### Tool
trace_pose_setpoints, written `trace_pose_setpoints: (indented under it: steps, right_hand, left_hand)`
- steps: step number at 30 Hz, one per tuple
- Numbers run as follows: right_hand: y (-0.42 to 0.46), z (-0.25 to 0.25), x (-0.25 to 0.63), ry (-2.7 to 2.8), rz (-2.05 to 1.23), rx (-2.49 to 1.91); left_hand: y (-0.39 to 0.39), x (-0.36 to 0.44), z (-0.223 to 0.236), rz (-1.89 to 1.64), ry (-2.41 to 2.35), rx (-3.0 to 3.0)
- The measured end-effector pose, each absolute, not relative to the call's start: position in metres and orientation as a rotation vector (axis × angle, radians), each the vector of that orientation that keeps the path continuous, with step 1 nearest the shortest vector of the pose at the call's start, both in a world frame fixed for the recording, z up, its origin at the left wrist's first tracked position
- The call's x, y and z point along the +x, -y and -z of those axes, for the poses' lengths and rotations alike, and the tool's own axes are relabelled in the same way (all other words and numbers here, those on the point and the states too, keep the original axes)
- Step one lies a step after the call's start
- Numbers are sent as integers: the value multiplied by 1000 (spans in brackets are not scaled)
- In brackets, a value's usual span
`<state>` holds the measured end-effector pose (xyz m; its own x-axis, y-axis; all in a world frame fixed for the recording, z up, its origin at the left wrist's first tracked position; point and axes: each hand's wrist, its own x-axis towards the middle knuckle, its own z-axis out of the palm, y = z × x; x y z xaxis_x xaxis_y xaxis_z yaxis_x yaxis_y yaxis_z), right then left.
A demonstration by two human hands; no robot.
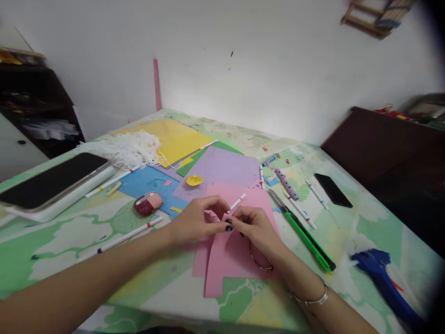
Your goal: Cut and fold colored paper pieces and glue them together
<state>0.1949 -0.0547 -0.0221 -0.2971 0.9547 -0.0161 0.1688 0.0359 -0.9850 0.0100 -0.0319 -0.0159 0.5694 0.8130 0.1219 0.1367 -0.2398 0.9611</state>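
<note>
Over a pink paper sheet (239, 266), my left hand (200, 217) and my right hand (255, 227) meet with fingertips nearly touching. Both are closed in a pinch on the upper end of a pink paper strip (216, 266). The strip hangs down toward the table's front edge, and its pinched end is partly hidden by my fingers. Just behind the fingertips shows the end of a white marker (238, 202); the rest of it is hidden. A green utility knife (308, 239) with its blade out lies to the right of my right hand.
Blue hot glue gun (380, 280) at right, black phone (333, 190) behind it. Left: earphone case (148, 204), a large phone or tablet (52, 178) on a white box. Behind: white yarn (132, 148), purple paper (225, 167), yellow paper (177, 139), a yellow paper piece (193, 180), several markers.
</note>
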Motion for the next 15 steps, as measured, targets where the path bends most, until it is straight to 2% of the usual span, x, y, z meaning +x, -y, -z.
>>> trace_pose_setpoints:
  steps: [15]
  right_hand:
    - [61, 13, 190, 1494, -1313, -1145]
  left_hand:
    - [34, 11, 21, -837, -792, 1498]
